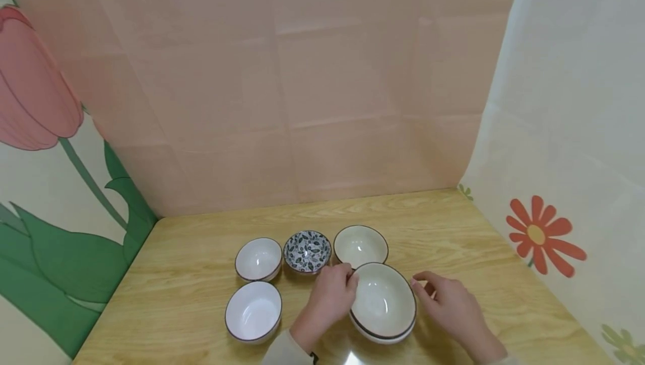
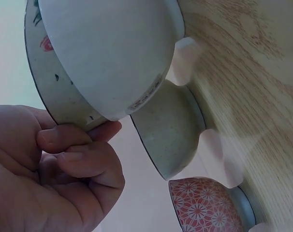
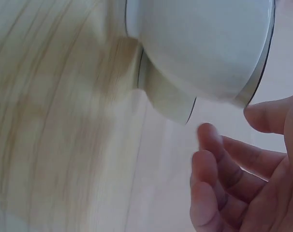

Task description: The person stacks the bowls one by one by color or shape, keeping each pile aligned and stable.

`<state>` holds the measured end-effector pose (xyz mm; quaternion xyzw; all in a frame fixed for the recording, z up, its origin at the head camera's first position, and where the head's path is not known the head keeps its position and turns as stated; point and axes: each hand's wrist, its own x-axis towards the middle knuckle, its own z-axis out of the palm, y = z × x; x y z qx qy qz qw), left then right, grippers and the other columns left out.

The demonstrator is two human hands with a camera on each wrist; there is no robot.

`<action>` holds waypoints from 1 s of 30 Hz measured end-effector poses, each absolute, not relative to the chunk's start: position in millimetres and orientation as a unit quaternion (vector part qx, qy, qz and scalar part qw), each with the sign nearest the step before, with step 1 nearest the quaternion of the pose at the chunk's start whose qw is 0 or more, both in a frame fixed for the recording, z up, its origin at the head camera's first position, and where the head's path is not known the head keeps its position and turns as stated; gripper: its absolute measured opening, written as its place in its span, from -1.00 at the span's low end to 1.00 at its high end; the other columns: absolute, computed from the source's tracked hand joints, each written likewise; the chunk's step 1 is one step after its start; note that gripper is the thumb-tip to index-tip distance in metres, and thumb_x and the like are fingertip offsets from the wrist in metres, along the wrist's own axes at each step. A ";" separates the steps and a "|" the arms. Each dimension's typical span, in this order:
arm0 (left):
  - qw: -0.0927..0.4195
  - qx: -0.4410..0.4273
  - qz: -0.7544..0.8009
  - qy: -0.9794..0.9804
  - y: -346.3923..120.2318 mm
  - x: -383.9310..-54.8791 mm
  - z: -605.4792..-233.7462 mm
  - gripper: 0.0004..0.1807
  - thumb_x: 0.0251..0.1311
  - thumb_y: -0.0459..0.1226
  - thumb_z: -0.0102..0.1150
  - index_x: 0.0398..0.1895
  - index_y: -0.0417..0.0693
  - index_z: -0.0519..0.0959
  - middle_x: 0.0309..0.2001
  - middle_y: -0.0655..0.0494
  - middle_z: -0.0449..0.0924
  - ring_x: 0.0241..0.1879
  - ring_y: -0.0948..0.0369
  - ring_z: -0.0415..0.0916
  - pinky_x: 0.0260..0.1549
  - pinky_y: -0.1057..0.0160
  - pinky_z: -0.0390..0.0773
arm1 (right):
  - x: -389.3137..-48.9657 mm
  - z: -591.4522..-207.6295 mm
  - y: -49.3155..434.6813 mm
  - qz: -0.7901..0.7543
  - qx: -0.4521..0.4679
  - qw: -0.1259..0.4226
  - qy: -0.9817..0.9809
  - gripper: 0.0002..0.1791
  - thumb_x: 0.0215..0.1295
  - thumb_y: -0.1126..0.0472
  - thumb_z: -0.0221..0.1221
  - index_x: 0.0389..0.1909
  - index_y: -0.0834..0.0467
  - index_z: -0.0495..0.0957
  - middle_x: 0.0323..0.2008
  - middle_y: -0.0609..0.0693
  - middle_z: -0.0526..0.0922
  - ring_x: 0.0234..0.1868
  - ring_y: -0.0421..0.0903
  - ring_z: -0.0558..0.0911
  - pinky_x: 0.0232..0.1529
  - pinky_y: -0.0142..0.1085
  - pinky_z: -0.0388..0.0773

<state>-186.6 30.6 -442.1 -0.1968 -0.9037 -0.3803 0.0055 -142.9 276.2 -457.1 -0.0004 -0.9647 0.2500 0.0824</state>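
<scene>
A cream bowl with a dark rim sits nested in a white bowl at the front centre-right. My left hand pinches the upper bowl's left rim between thumb and fingers. The left wrist view shows small painted marks on that cream bowl's outside and the smooth white bowl beneath it. On the opposite side is my right hand, its fingers loosely bent and away from the bowls. In the right wrist view its thumb tip appears to touch the upper bowl's rim.
Behind the stack stands another cream bowl. Left of it are a leaf-patterned bowl, whose outside is red, and a white bowl. A second white bowl stands nearer the front. Pink cloth closes the table's back.
</scene>
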 end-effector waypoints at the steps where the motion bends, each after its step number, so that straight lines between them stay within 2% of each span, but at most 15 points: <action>1: 0.003 -0.196 -0.383 -0.902 30.5 -186.7 -442.5 -0.79 0.37 -0.27 0.16 -0.47 -0.05 0.55 -0.60 0.23 0.44 -0.59 0.33 0.34 -0.60 0.36 0.39 | -142.6 -456.7 273.9 0.251 0.003 0.090 -0.964 -0.65 0.41 -0.10 0.17 -0.06 0.07 0.68 -0.52 -0.19 0.58 -0.53 -0.26 0.47 -0.51 -0.32 0.38; 4: -0.003 -0.193 -0.384 -0.903 30.4 -187.7 -443.1 -0.84 0.37 -0.27 0.16 -0.42 -0.04 0.54 -0.55 0.21 0.47 -0.55 0.31 0.38 -0.55 0.35 0.42 | -142.2 -455.7 267.7 0.259 0.012 0.100 -0.961 -0.68 0.39 -0.09 0.20 -0.08 0.05 0.69 -0.56 -0.22 0.54 -0.56 -0.29 0.43 -0.55 -0.37 0.35; 8: -0.009 -0.188 -0.375 -0.908 30.5 -189.1 -445.5 -0.96 0.33 -0.28 0.20 -0.27 -0.04 0.58 -0.40 0.11 0.61 -0.40 0.22 0.52 -0.37 0.21 0.56 | -142.4 -456.9 262.3 0.269 0.023 0.116 -0.956 -0.80 0.34 0.03 0.27 -0.16 0.04 0.71 -0.59 -0.24 0.52 -0.57 -0.31 0.41 -0.55 -0.39 0.35; 11: -0.010 -0.190 -0.371 -0.909 30.4 -190.2 -448.3 -0.92 0.30 -0.28 0.23 -0.18 -0.04 0.61 -0.30 0.05 0.67 -0.29 0.15 0.59 -0.25 0.11 0.61 | -142.5 -457.8 260.6 0.267 0.027 0.129 -0.955 -0.85 0.30 0.10 0.29 -0.20 0.06 0.73 -0.58 -0.25 0.53 -0.55 -0.31 0.42 -0.52 -0.39 0.37; 18: 0.000 -0.210 -0.347 -0.914 31.0 -191.5 -453.2 -0.79 0.37 -0.25 0.16 -0.03 -0.08 0.67 -0.15 0.04 0.73 -0.13 0.09 0.65 -0.09 0.07 0.63 | -143.2 -459.3 259.3 0.252 0.040 0.153 -0.955 -0.89 0.28 0.14 0.32 -0.26 0.08 0.73 -0.56 -0.25 0.56 -0.53 -0.32 0.45 -0.49 -0.38 0.43; 24: 0.037 -0.215 -0.306 -0.926 32.7 -189.7 -456.4 -0.78 0.40 -0.22 0.13 -0.02 -0.07 0.67 -0.23 0.03 0.74 -0.23 0.09 0.68 -0.21 0.10 0.65 | -143.6 -459.3 257.1 0.244 0.064 0.185 -0.950 -0.96 0.23 0.20 0.33 -0.35 0.08 0.71 -0.57 -0.25 0.57 -0.54 -0.35 0.45 -0.50 -0.36 0.45; 30: 0.061 -0.218 -0.271 -0.936 33.7 -187.3 -455.9 -0.81 0.39 -0.21 0.13 -0.08 -0.06 0.67 -0.35 0.04 0.71 -0.38 0.12 0.65 -0.39 0.17 0.61 | -145.2 -458.8 254.9 0.253 0.062 0.168 -0.951 -0.96 0.25 0.24 0.31 -0.38 0.10 0.69 -0.60 -0.25 0.55 -0.57 -0.36 0.42 -0.52 -0.39 0.43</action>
